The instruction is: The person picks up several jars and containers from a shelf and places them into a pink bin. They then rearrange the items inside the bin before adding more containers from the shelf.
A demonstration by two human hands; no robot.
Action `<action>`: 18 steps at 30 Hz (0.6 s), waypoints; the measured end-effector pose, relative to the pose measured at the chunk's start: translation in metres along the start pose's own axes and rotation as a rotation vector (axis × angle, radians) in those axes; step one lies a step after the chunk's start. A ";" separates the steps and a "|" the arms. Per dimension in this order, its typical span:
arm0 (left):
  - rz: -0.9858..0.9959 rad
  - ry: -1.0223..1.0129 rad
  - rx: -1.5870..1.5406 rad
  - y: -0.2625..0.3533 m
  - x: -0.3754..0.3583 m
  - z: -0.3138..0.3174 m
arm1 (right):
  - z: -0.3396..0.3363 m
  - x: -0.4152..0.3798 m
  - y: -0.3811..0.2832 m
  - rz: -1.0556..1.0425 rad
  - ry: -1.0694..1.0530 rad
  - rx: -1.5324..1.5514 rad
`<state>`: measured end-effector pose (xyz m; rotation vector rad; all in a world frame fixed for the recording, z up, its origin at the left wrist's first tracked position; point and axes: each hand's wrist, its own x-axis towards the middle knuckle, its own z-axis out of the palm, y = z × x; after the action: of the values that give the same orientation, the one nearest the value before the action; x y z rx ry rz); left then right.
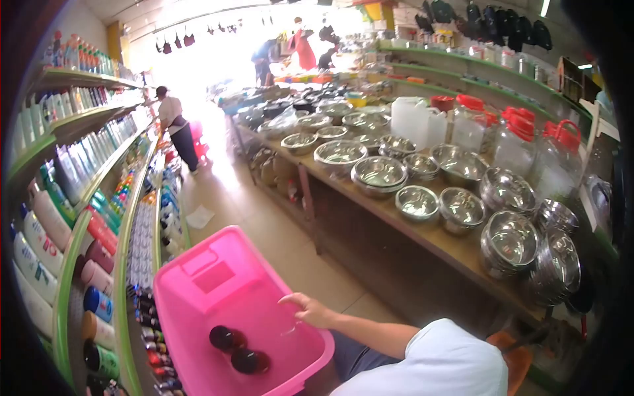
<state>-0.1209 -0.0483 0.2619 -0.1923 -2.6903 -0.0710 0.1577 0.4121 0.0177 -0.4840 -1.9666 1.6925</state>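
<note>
A large pink plastic basket (228,290) sits low in front of me, tilted in the view. Two dark, rounded items, one (226,338) just behind the other (250,361), lie inside it. My left hand (309,311) reaches in from the right, over the basket's right rim, with one finger stretched out and nothing visibly held. Whether the palm touches the rim is hard to tell. My right hand does not show.
Shelves of bottles (99,234) line the left side. On the right, a long table (317,173) holds steel bowls (380,173) and red-lidded jars (515,142). A person (175,125) stands farther up the tiled aisle (241,198), by the left shelves.
</note>
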 end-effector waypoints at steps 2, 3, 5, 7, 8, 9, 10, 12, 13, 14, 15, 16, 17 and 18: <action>-0.055 -0.073 -0.090 0.006 -0.004 -0.003 | -0.002 0.003 -0.001 0.002 0.016 -0.084; -0.024 -0.067 -0.063 0.008 -0.001 -0.001 | -0.001 0.002 -0.004 0.002 -0.002 -0.070; -0.027 -0.018 -0.296 -0.022 0.018 0.035 | -0.001 0.000 -0.012 0.004 0.018 -0.075; 0.004 0.130 -0.318 -0.061 0.061 0.089 | -0.001 -0.001 -0.014 0.017 -0.008 -0.048; 0.047 0.273 -0.350 -0.130 0.097 0.160 | -0.001 0.000 -0.013 0.026 0.003 -0.030; 0.038 0.278 -0.339 -0.127 0.096 0.164 | -0.001 0.000 -0.012 0.034 0.012 -0.012; -0.012 0.279 -0.352 -0.126 0.096 0.164 | -0.002 0.001 -0.008 0.032 -0.006 -0.003; -0.172 0.236 -0.336 -0.102 0.086 0.138 | -0.002 0.002 -0.002 -0.007 0.010 0.002; -0.199 0.191 -0.359 -0.095 0.084 0.130 | -0.002 0.002 -0.002 -0.011 -0.009 0.011; -0.202 0.188 -0.436 -0.096 0.086 0.135 | -0.003 0.001 -0.006 0.001 0.001 -0.006; -0.203 0.185 -0.516 -0.094 0.087 0.135 | -0.003 0.001 -0.009 0.011 0.014 -0.026; -0.190 0.164 -0.536 -0.091 0.085 0.132 | -0.003 0.001 -0.009 0.008 0.004 -0.021; -0.194 0.169 -0.530 -0.092 0.085 0.132 | -0.003 0.001 -0.009 0.012 0.008 -0.023; -0.211 0.182 -0.541 -0.093 0.086 0.133 | -0.002 0.001 -0.010 0.018 0.015 -0.024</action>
<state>-0.2675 -0.1188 0.1767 -0.0577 -2.4415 -0.8403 0.1591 0.4124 0.0282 -0.5232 -1.9800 1.6735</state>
